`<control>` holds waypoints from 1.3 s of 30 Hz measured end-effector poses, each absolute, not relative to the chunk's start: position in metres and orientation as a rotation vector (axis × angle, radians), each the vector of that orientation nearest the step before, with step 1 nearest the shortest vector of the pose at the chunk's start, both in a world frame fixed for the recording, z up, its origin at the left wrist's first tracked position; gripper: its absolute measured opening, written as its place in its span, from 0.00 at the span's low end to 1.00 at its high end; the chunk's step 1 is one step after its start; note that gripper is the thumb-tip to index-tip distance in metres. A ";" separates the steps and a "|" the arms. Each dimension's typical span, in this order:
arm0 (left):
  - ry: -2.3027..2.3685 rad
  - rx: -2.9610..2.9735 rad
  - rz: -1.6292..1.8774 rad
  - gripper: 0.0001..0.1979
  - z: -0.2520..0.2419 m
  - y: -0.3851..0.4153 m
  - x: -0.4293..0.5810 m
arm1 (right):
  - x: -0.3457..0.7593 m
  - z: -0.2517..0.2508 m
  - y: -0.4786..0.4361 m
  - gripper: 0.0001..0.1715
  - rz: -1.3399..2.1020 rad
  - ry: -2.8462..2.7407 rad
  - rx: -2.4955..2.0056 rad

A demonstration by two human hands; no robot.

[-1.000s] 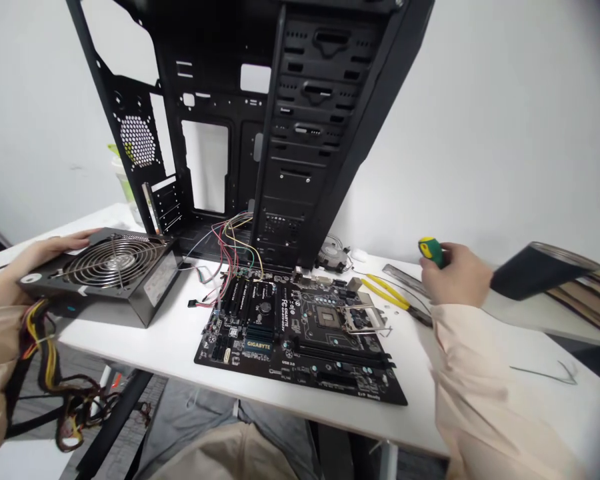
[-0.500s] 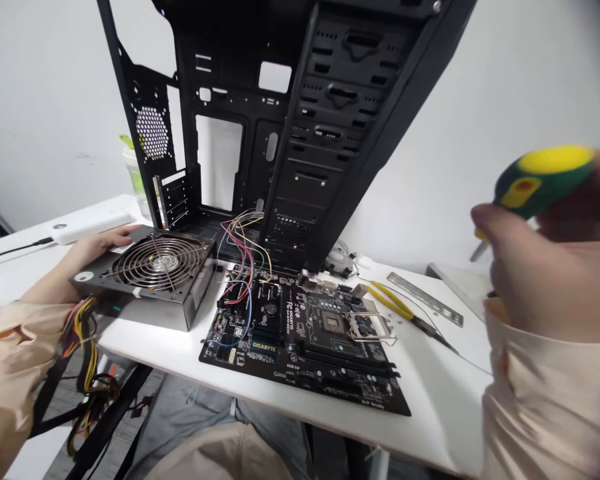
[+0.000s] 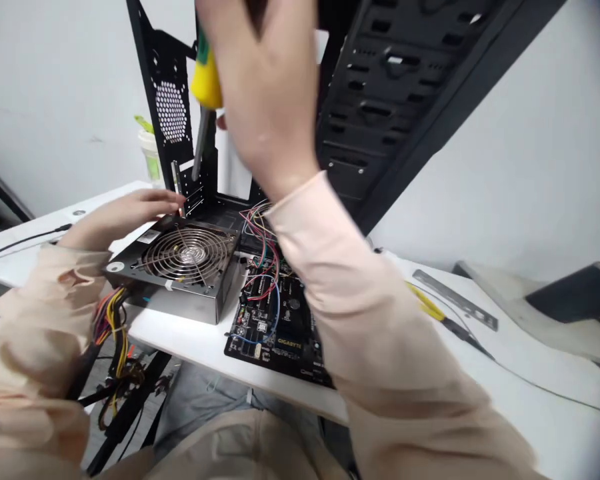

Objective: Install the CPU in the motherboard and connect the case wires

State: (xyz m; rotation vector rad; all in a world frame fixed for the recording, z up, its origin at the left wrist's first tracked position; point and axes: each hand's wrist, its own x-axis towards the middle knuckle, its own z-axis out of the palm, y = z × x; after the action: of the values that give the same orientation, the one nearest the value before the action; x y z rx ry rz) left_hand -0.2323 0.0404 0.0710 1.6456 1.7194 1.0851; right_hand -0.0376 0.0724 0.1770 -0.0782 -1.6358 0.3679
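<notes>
With the right hand point(image 3: 267, 93) high in the view and closed around a screwdriver point(image 3: 207, 83), points the shaft point(image 3: 200, 139) down toward the expansion slots point(image 3: 195, 200) of an open black computer case point(image 3: 405, 140). Grips by the green-and-yellow handle, with fingers partly cut off at the top edge. Cannot tell whether touching the metal with the tip.

Holds the left hand point(image 3: 135, 210) open, fingers extended close together, over the far left corner of a power supply point(image 3: 177, 273) and just beside the slots. Cannot tell whether in contact with either.

Of the power supply: flat on the white table point(image 3: 180, 341), with fan grille point(image 3: 191, 253) facing up and a bundled cable harness point(image 3: 117, 327) hanging off the near left side. Just to its right, a GIGABYTE motherboard point(image 3: 275, 333), partly hidden under the right sleeve point(image 3: 380, 333), with thin coloured wires point(image 3: 275, 257) trailing over it from the case. Farther right, yellow-handled pliers point(image 3: 450, 323) near a metal I/O shield point(image 3: 455, 300). Behind the case, a lidded bottle point(image 3: 150, 157).
</notes>
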 end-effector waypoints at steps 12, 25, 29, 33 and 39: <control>1.305 1.759 1.248 0.09 0.048 0.060 -0.239 | -0.099 0.088 0.108 0.19 0.461 -1.768 -0.700; 1.290 1.721 1.365 0.10 0.037 0.067 -0.261 | -0.136 0.067 0.131 0.12 0.593 -1.835 -0.475; 1.299 1.727 1.335 0.08 0.036 0.068 -0.264 | -0.136 0.057 0.134 0.12 0.702 -1.820 -0.453; 1.318 1.716 1.320 0.07 0.034 0.070 -0.265 | -0.136 0.049 0.140 0.11 0.803 -1.769 -0.461; 1.330 1.698 1.316 0.08 0.033 0.070 -0.267 | -0.136 0.046 0.142 0.12 0.867 -1.727 -0.466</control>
State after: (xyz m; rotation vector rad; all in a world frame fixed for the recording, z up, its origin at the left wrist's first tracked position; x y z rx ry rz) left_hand -0.2667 0.0703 0.0330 1.6981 1.3302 1.3160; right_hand -0.1357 0.1423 0.0458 -0.4656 -1.7275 0.8670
